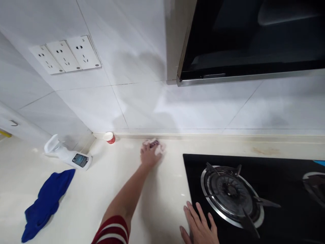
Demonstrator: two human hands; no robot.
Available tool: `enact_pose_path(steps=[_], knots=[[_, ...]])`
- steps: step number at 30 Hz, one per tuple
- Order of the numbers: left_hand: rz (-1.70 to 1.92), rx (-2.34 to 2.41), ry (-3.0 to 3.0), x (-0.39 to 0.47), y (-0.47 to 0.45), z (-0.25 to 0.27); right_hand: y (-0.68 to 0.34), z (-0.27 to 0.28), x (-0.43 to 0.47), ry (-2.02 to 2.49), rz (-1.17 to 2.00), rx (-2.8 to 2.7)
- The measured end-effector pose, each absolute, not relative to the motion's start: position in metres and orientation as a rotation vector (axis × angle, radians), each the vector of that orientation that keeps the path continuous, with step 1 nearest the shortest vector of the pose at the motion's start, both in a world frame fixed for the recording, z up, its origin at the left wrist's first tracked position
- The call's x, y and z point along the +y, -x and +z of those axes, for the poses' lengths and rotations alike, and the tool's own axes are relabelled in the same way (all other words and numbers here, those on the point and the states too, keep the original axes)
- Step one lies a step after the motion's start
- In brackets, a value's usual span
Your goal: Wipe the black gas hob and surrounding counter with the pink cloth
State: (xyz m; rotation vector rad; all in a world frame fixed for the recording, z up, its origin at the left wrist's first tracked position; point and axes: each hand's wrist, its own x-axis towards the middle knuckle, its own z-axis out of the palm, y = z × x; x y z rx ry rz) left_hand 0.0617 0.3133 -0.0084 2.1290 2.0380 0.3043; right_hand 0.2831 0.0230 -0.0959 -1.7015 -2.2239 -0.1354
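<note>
My left hand (149,155) is stretched out toward the back of the pale countertop (122,176), its fingers pressed over a crumpled whitish-pink cloth (159,149) with a dark patch. Motion blurs the cloth, so its exact kind is unclear. My right hand (201,225) lies palm down with spread fingers at the left edge of the black gas stove (284,189), holding nothing. A small red-and-white cup (109,137) stands by the wall, left of the cloth.
A white spray bottle (68,154) lies on its side at the left, near a blue cloth (47,203). The burner (230,191) has raised metal supports. A black range hood (248,37) overhangs the right side. Sockets (66,56) are on the tiled wall. A brownish stain (265,150) marks the back counter.
</note>
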Motion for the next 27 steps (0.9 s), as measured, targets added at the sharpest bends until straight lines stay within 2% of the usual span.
enact_pose_path(steps=[3,6,11,14,17,20,24,27], knots=[[0.335,1.775,-2.349,0.260,-0.128,-0.018,-0.290,-0.097,0.021,1.663,-0.074,-2.173],[0.437,1.563,-2.477,0.191,-0.151,-0.030,-0.297,-0.101,0.017,1.642,0.002,-2.002],[0.480,1.319,-2.573,0.092,-0.084,-0.047,-0.292,-0.094,0.017,1.610,0.003,-1.863],[0.432,1.476,-2.593,0.070,-0.012,-0.048,-0.284,-0.085,0.021,1.620,-0.007,-1.959],[0.384,1.974,-2.367,0.092,0.049,-0.035,-0.279,-0.079,0.023,1.656,-0.019,-1.981],[0.274,2.418,-1.882,0.150,0.085,-0.012,-0.279,-0.077,0.023,1.674,-0.027,-1.994],[0.279,2.595,-1.616,0.241,0.090,0.010,-0.280,-0.075,0.023,1.677,-0.027,-2.012],[0.266,2.559,-1.612,0.293,0.059,0.011,-0.281,-0.074,0.024,1.672,-0.039,-2.013]])
